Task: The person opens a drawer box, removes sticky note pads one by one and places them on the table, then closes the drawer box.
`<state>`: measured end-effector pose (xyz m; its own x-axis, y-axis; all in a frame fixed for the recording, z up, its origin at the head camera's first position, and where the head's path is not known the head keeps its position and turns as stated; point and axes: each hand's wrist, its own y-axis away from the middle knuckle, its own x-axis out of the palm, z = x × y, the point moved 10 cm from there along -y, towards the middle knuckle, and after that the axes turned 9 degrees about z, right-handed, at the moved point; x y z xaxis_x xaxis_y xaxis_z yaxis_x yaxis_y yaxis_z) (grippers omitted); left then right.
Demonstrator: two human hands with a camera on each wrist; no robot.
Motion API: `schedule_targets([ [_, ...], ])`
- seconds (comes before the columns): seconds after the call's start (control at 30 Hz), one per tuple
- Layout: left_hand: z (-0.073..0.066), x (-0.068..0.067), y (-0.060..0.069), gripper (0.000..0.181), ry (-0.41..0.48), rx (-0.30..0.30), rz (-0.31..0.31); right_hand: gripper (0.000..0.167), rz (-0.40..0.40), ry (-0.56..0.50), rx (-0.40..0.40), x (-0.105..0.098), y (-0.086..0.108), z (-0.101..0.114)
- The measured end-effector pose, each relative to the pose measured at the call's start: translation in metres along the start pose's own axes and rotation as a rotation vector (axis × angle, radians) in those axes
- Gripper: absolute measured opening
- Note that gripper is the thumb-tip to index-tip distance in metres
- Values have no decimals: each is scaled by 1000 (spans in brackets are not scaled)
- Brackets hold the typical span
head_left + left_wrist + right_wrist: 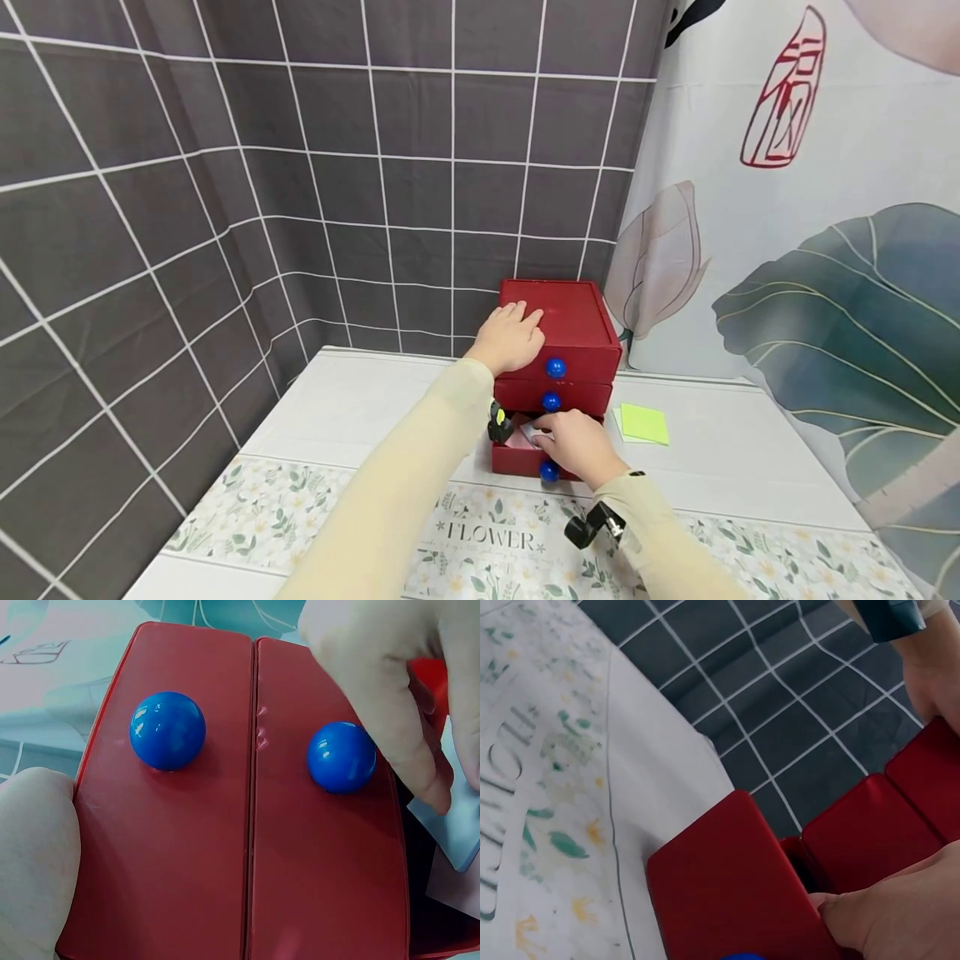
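Observation:
A red drawer box (577, 312) with blue ball knobs stands against the back wall; its bottom drawer (517, 461) is pulled out. My left hand (508, 337) rests flat on the left of the box's top, fingers stretched out. Inside the drawer, my right hand (576, 446) pinches a pale flat pad (456, 825) between thumb and fingers. Beneath the pad lies a pinkish sheet (454, 883). The right wrist view shows that hand reaching behind the drawer front (727, 877), which hides the pad there. Both upper drawers, with knobs (167, 731), are pushed in.
Right of the box, a yellow-green sticky note pad (643, 424) lies over a white one on the white table (360, 392). A floral cloth strip (480, 537) printed FLOWER crosses the front. A grey grid curtain (420, 192) and a leaf-patterned curtain (720, 250) hang behind.

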<state>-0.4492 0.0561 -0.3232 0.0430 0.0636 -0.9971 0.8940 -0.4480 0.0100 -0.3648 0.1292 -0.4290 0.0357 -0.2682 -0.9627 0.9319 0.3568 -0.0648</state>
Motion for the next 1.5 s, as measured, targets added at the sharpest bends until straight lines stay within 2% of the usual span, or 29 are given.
schedule_targets([
  [0.13, 0, 1, 0, 58, 0, -1, 8, 25, 44, -73, 15, 5, -5, -5],
  [0.3, -2, 0, 0, 58, -4, 2, 11, 25, 83, -114, 21, 9, -10, -11],
  [0.53, -3, 0, -1, 58, -9, 5, 15, 26, 150, -146, 4, 13, -16, -13],
  [0.8, -3, -1, 0, 58, -15, 2, 14, 27, 158, -157, -35, 12, -16, -9],
  [1.13, -2, -3, 0, 58, -15, 2, 12, 33, 218, -166, -19, 17, -17, -12],
  [1.37, 0, -2, 0, 58, -6, 2, 10, 34, 256, -167, -76, 19, -19, -10],
  [1.5, 1, -2, 1, 58, -4, -2, 11, 36, 293, -142, -138, 22, -20, -8],
])
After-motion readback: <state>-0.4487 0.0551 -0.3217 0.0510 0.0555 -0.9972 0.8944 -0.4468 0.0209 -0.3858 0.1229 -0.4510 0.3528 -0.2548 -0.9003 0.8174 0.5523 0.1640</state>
